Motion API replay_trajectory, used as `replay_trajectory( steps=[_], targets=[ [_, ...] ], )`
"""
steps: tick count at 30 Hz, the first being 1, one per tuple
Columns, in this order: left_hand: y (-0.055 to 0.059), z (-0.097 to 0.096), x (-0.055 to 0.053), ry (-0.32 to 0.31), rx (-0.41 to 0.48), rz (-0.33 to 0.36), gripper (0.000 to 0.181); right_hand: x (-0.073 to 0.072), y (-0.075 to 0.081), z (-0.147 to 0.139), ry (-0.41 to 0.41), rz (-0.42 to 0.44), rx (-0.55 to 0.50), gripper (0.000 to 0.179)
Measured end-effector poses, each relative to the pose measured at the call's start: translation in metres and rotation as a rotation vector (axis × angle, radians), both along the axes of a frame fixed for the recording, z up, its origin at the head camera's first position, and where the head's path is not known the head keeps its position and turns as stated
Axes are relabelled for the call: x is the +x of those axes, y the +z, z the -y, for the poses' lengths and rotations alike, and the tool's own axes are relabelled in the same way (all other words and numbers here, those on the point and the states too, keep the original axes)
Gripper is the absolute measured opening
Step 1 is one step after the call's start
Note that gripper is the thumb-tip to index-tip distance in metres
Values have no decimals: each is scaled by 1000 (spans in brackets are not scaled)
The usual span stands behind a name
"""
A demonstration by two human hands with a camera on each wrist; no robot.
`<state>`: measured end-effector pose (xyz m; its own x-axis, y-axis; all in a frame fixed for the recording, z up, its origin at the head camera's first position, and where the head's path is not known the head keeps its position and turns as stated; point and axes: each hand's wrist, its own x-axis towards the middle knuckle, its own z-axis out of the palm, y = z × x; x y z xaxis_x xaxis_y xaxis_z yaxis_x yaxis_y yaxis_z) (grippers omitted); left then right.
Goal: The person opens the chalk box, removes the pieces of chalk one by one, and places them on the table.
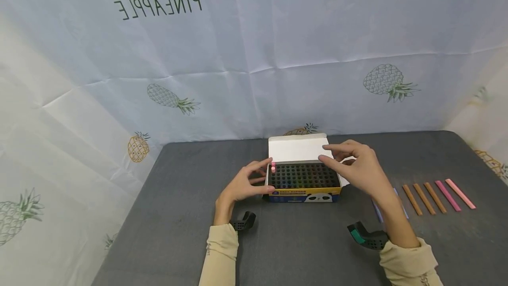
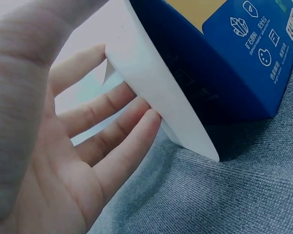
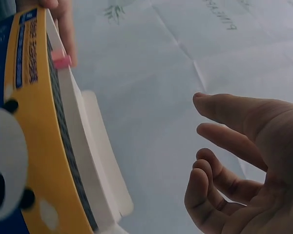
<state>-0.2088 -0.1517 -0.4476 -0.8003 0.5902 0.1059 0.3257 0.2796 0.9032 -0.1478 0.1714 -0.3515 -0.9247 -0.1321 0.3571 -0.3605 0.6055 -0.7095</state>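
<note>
A blue and yellow box point(image 1: 304, 197) with a panda on its front stands on the table, its white lid point(image 1: 297, 150) raised at the back. Inside is a dark insert point(image 1: 305, 176) full of small holes; two pink chalk sticks point(image 1: 273, 169) poke up from its back left corner. My left hand point(image 1: 248, 182) is at the box's left end, where its fingers touch the white side flap point(image 2: 171, 92) in the left wrist view. Above the box's right end hovers my right hand point(image 1: 355, 164), thumb and index finger apart, with nothing between them.
On the right of the table point(image 1: 178, 215) lies a row of chalk sticks: brown ones point(image 1: 424, 198), a magenta one point(image 1: 447, 195), a light pink one point(image 1: 460, 193), and blue ones point(image 1: 378, 212) partly behind the right forearm. A pineapple-print cloth point(image 1: 254, 100) hangs behind.
</note>
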Motion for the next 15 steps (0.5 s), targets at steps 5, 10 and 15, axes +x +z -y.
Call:
replay_trajectory(
  steps=[5,10,15],
  targets=[
    [0,-1,0,11,-8,-5,80,-7,-4,22,46,43,-6,32],
    [-1,0,-1,14,1,3,80,-12,-8,40,97,41,-39,31],
    [0,1,0,15,6,11,80,-18,-16,58,145,34,-57,30]
  ],
)
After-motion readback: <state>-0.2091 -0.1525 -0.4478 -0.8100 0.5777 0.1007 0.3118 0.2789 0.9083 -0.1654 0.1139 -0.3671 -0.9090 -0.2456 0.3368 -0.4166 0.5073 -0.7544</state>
